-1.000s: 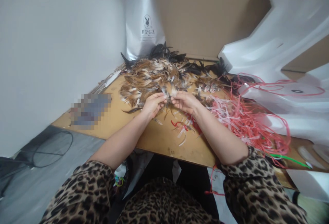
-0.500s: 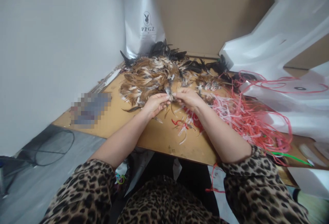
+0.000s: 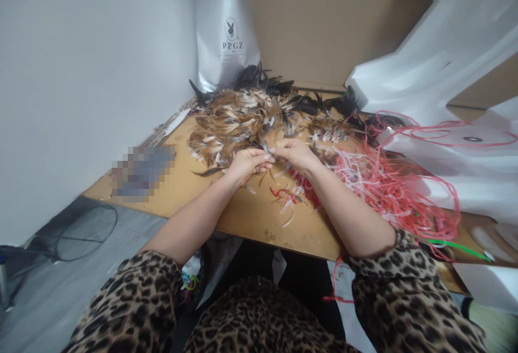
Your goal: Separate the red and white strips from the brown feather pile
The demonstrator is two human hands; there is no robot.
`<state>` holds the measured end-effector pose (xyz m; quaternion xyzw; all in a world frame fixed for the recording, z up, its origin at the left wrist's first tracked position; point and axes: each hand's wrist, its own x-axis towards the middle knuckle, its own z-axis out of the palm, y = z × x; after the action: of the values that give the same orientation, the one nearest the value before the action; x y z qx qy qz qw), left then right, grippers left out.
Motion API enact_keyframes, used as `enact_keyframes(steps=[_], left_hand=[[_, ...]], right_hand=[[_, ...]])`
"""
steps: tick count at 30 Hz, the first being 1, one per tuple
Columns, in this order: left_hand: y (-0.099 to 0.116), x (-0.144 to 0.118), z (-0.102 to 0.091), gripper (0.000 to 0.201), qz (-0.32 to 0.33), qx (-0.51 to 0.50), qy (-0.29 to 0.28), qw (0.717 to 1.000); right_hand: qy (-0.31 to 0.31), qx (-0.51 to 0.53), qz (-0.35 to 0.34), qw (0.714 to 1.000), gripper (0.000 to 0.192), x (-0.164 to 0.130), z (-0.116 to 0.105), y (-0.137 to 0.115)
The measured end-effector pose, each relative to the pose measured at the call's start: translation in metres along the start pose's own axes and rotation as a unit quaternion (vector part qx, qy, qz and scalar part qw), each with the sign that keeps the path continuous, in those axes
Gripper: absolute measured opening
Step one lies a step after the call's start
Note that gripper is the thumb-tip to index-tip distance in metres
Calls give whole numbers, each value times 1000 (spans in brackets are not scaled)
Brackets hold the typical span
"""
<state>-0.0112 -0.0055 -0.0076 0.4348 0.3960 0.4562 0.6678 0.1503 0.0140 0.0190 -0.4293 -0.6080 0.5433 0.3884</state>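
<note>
Both hands meet over the near edge of a heap of brown and white feathers. Between the fingertips of my left hand and my right hand is a small tuft of brownish feathers, its base pinched by both. My left fingers are curled in, with thumb and forefinger pressed together. The right thumb and forefinger close on the same base from the other side. What exactly lies inside the pinch is too small to make out. A few loose feathers lie beside my left hand.
Red and pink plastic strips lie tangled right of my right forearm. Black feathers fringe the heap's back, before a silver printed bag. White plastic sheeting covers the right side. A blurred-out patch is on the table's left.
My left fingers have curled tighter and shifted slightly right against the right fingertips. The feather tuft stays between the hands; everything else looks the same.
</note>
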Motion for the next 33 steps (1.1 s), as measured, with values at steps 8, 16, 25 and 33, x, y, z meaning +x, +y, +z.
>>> enact_keyframes(steps=[8, 16, 25, 33], left_hand=[[-2, 4, -4, 18, -8, -73, 21, 997], [-3, 2, -1, 21, -2, -44, 1, 999], [-2, 2, 0, 20, -3, -29, 5, 1000], [0, 2, -1, 19, 3, -87, 26, 996]], right_hand=[[17, 108, 39, 993, 35, 2, -1, 3], [33, 16, -8, 999, 31, 2, 2, 4], [30, 21, -3, 999, 30, 2, 3, 5], [44, 222, 101, 969, 12, 2, 6, -2]])
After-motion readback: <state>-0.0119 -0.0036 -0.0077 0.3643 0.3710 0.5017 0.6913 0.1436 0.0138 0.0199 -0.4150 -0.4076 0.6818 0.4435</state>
